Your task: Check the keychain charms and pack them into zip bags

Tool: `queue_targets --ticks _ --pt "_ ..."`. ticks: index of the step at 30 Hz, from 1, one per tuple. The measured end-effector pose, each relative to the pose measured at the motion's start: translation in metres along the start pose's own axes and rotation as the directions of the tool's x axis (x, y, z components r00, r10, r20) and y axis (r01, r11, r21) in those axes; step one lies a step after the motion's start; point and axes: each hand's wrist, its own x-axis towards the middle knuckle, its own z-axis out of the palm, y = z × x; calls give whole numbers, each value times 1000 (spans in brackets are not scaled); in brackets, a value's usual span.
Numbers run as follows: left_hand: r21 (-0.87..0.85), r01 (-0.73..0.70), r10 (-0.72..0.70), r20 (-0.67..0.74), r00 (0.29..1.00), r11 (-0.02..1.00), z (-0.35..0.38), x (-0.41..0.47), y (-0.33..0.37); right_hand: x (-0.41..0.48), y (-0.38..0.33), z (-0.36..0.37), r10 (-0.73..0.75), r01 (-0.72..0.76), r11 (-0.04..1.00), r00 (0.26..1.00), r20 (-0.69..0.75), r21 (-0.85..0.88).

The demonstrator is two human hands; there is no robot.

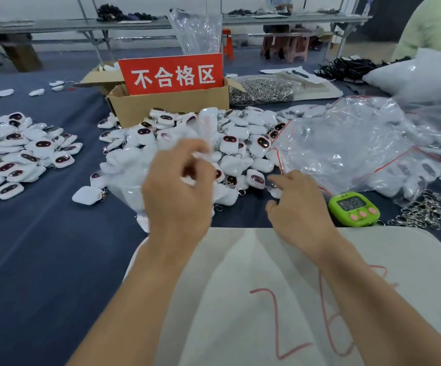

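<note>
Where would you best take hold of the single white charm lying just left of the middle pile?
Probably pinch the charm across its flat body, coming from above and the left: it lies flat on bare cloth there, while its clasp and the pile crowd its right side.

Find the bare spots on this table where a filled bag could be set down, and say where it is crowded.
Bare blue cloth lies near left, between the left charm pile and the white mat; a narrower strip runs between that pile and the middle pile. Crowded: the middle pile, the zip bags, timer and key rings at right.
</note>
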Motion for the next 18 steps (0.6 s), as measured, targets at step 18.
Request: queue_targets --ticks 18 --pt "129 28 -60 246 967 991 10 -9 -18 -13 7 -21 28 -27 995 999 -18 92"
